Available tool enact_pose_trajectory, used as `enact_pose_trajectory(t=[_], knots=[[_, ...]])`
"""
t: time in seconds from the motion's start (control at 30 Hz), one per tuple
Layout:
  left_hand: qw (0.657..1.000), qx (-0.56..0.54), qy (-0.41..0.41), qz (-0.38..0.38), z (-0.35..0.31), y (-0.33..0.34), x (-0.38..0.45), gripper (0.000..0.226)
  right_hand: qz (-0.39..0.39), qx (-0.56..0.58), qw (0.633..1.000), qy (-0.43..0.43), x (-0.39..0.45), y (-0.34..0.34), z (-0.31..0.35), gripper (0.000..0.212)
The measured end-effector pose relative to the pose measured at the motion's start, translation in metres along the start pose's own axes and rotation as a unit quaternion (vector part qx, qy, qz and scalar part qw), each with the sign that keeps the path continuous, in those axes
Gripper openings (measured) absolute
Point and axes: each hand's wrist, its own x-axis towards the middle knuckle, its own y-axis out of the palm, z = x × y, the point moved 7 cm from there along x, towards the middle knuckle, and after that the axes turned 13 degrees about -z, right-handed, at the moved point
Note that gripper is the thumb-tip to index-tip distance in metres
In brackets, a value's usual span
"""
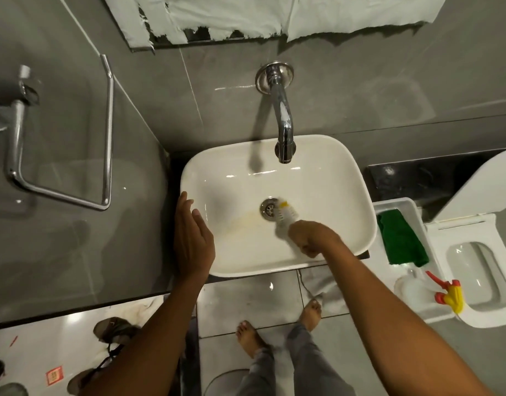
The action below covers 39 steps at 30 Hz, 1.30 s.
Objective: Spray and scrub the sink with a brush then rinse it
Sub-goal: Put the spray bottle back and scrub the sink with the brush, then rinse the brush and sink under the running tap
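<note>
Sink (326, 178), brush (286, 215) at drain (267, 210)

Glossy white ceramic sink (332, 172), polished chrome tap (283, 115), white bristly brush (284, 217), green cloth (400, 238) in a smooth plastic tray (389, 204).

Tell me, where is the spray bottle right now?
The spray bottle lies on its side in a white tray to the right of the sink, just below a green cloth and beside the toilet.
</note>
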Motion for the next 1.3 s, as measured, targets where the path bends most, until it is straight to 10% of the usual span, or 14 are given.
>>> enact_pose_trajectory(t=[0.27,0.57,0.93,1.3], knots=[[1.0,-0.007,0.003,0.005,-0.002,-0.001,-0.002,0.037,0.069,-0.079,0.991,-0.083,-0.039,0.051,0.057,0.024],[1.0,-0.008,0.013,-0.01,-0.002,-0.003,0.0,0.036,-0.146,-0.107,0.982,0.046,0.002,-0.103,-0.046,0.018],[0.999,-0.008,0.028,-0.029,-0.001,-0.003,-0.001,0.036,0.196,-0.083,0.977,-0.015,-0.046,0.072,0.064,0.032],[0.993,0.075,0.087,-0.004,-0.042,-0.011,0.003,0.028,0.027,0.296,0.952,-0.067,-0.053,0.024,0.008,0.012]])
